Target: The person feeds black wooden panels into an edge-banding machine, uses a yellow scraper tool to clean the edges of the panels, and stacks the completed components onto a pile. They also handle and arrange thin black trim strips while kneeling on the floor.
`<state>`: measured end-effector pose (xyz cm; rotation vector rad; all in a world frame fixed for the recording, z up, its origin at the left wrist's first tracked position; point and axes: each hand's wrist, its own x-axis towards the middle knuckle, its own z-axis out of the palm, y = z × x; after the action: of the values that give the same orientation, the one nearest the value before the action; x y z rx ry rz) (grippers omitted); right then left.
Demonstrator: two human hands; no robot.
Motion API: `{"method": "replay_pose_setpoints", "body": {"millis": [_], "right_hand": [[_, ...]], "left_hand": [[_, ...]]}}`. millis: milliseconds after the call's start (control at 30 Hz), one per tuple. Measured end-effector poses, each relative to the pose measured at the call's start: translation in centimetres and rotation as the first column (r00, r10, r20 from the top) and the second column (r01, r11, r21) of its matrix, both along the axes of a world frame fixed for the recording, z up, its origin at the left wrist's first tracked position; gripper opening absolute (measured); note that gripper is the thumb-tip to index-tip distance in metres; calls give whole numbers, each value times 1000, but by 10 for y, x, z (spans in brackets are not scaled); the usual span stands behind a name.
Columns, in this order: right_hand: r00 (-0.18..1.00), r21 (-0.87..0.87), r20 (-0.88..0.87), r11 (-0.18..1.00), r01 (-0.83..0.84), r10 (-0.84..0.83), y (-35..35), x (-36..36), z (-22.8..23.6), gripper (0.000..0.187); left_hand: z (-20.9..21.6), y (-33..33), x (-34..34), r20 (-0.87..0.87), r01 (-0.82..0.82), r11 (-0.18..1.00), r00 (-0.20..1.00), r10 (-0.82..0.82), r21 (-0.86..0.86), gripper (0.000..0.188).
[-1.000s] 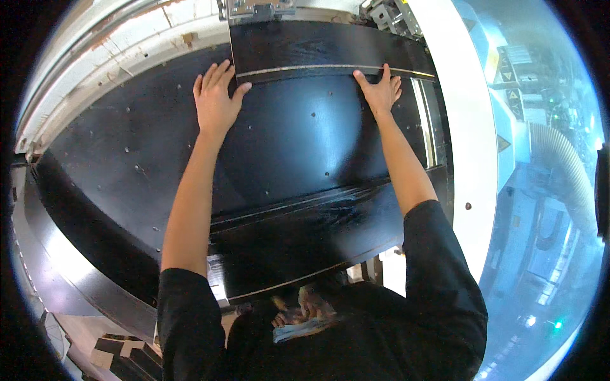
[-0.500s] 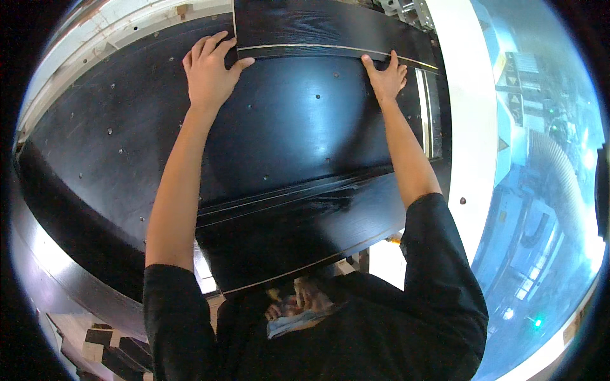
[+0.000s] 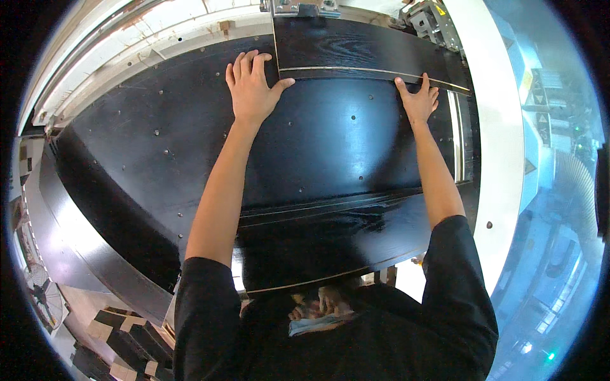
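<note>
both hands have travelled a little farther up the dark counter (image 3: 146,159) than a second ago, and the black panel (image 3: 330,152) under them has gone with them, its far edge now lying close against the second black board (image 3: 368,47) that sits under the metal machine parts (image 3: 432,19) at the top. the left hand (image 3: 251,89) lies flat and released, fingers spread on the panel's upper left corner, thumb pointing along the pale seam between the two boards; it grips nothing, only presses down. the right hand (image 3: 419,101) is likewise flat and unclenched at the upper right, fingertips reaching the seam. both arms are nearly straight. judging by this, the panel has been pushed forward along the counter toward the machine, and its near end still overhangs the edge by the person's body.
</note>
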<state>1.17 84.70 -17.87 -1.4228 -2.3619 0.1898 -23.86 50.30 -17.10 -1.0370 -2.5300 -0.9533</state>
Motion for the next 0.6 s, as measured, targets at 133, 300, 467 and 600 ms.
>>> {"method": "replay_pose_setpoints", "body": {"millis": [133,300,467,600], "right_hand": [[1000,-9,10,1000,21,-21,-6,0,4,124],[1000,-21,2,999,28,-28,-14,1,4,124],[1000,-27,-18,1000,12,-12,-16,-12,10,125],[943,-362,-333,921,-143,16,25,17,27,105]], "left_hand": [[0,0,0,-2,3,1000,1000,-3,-22,75],[4,-6,4,-9,-9,998,1000,8,-70,76],[20,-14,-8,98,-1,985,995,18,-174,96],[120,-17,-16,456,194,889,802,-387,414,83]]}}
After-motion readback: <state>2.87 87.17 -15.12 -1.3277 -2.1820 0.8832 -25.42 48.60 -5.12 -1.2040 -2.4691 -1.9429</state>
